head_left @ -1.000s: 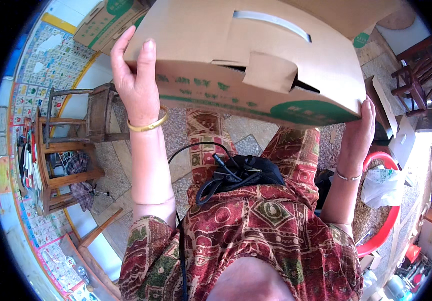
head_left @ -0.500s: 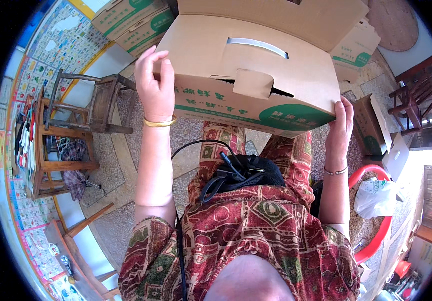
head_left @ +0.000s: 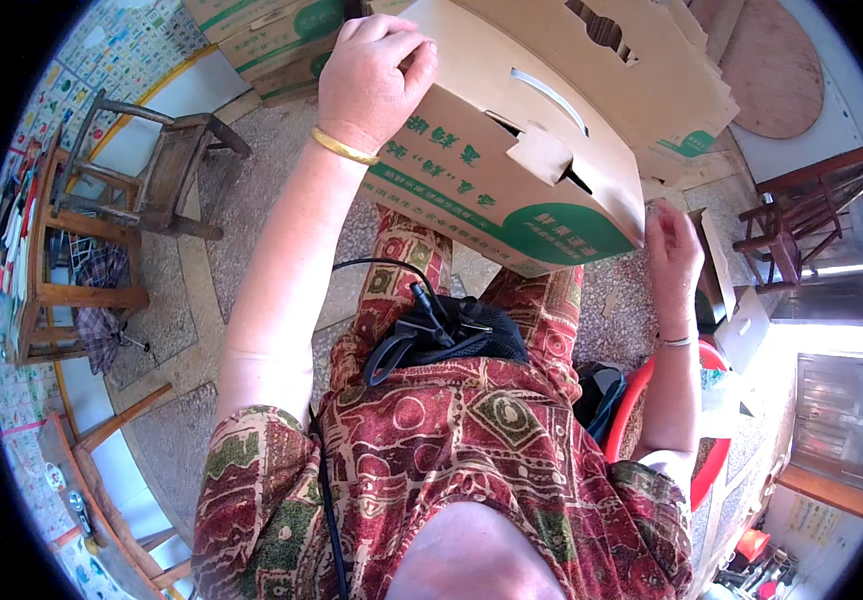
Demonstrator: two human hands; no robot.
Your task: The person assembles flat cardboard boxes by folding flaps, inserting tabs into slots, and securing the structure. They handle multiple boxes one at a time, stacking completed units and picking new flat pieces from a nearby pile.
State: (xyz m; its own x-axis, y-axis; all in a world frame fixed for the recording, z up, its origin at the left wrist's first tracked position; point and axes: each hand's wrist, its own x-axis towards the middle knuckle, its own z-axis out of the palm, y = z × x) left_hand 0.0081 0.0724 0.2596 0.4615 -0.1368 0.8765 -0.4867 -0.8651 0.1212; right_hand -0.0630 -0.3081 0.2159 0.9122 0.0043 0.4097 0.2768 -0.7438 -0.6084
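A large brown cardboard box (head_left: 451, 185) with green print stands tilted before me. A white strap handle (head_left: 549, 100) crosses its top panel, and a small tab (head_left: 539, 155) sticks out over a slot on the near edge. My left hand (head_left: 376, 80), with a gold bangle at the wrist, is closed over the box's upper left corner. Down at the right end, my right hand (head_left: 672, 250) has its fingers bent against the box's edge; its fingertips are partly blurred. The box's far flap (head_left: 611, 60) stands raised, with a cut-out hole in it.
Stacked cartons (head_left: 286, 45) are at the far left. A wooden chair (head_left: 166, 170) stands left, beside a wooden shelf (head_left: 91, 295) of papers. A red-rimmed basin (head_left: 623, 405) is by my right arm, and another open carton (head_left: 716, 265) lies behind it. Farther right is a dark wooden chair (head_left: 786, 235).
The box has turned clockwise, its left end swinging up and away. My left hand has moved farther out and right with it; my right hand is slightly lower. The whole view has shifted.
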